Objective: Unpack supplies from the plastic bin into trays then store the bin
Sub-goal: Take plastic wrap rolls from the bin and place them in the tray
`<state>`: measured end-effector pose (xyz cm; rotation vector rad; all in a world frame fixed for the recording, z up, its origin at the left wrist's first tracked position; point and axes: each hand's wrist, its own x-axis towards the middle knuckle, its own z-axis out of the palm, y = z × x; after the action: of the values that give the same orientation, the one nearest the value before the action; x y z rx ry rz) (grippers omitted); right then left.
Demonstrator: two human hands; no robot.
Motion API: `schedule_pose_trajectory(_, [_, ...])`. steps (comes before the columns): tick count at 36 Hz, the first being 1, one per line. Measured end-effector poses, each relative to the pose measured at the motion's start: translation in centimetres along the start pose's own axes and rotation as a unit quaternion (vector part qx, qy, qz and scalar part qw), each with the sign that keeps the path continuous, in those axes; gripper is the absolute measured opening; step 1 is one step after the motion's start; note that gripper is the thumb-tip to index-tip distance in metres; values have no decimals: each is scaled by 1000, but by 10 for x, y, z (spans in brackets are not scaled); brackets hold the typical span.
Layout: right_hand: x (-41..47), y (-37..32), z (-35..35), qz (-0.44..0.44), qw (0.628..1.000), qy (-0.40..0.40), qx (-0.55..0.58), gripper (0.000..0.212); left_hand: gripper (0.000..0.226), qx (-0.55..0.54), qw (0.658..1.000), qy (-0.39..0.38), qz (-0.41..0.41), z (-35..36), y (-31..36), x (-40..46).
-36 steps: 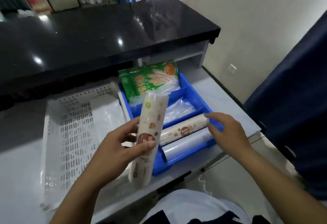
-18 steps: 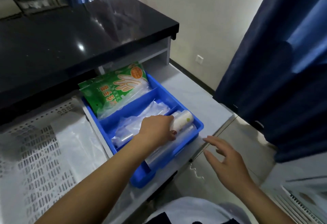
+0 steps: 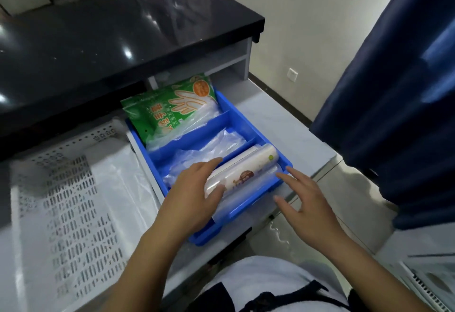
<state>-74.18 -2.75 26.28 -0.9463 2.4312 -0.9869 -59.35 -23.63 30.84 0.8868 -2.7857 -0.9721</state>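
A blue divided tray [image 3: 248, 124] lies on the grey counter. Its far compartment holds a green glove packet [image 3: 172, 112], the middle one clear plastic bags [image 3: 211, 149], the near one white printed rolls [image 3: 246, 171] over a clear roll [image 3: 236, 203]. My left hand [image 3: 197, 196] rests on the left end of the top printed roll, fingers curled around it. My right hand [image 3: 302, 201] hovers with fingers spread beside the tray's near right rim, holding nothing. A white perforated plastic bin [image 3: 61, 201] lies to the left with a clear plastic sheet [image 3: 115, 183] in it.
A black glossy countertop [image 3: 110, 33] overhangs the back of the grey counter [image 3: 290, 129]. A dark blue curtain [image 3: 398, 90] hangs at the right. Another white slotted tray [image 3: 428, 284] shows at the bottom right corner. Tiled floor lies below the counter's right edge.
My left hand carried a printed roll from upright in front of me down into the tray's near compartment. My right hand left the tray's rim, dropped away, then came back beside it.
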Motion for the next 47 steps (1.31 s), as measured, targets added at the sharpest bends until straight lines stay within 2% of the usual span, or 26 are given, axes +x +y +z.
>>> schedule_pose_trajectory(5, [16,-9,4,-42,998,-37,-31,57,71,-93,992,66,-54,21,-4,-40])
schedule_pose_trajectory(10, [26,-4,9,-54,992,-71,-87,65,82,-195,974,47,-107,45,2,-55])
schedule_pose_trajectory(16, [29,5,2,-90,986,-109,-91,68,89,-184,969,74,-147,57,14,-49])
schedule_pose_trajectory(24, [30,19,-29,-159,963,-210,-65,62,86,-123,971,119,-164,67,39,-54])
schedule_pose_trajectory(27, [31,18,-47,-197,952,-231,-44,59,84,-117,961,177,-177,73,55,-65])
schedule_pose_trajectory(33, [18,13,-59,-294,922,-253,3,60,82,-92,921,313,-212,107,98,-121])
schedule_pose_trajectory(37, [-10,22,-37,-283,897,-333,61,59,77,-113,886,364,-265,147,121,-166])
schedule_pose_trajectory(43, [-62,54,6,-285,828,-483,-5,67,83,-72,822,357,-438,213,136,-255])
schedule_pose_trajectory(47, [-89,59,17,-294,786,-543,-34,70,88,-65,743,337,-575,236,148,-317])
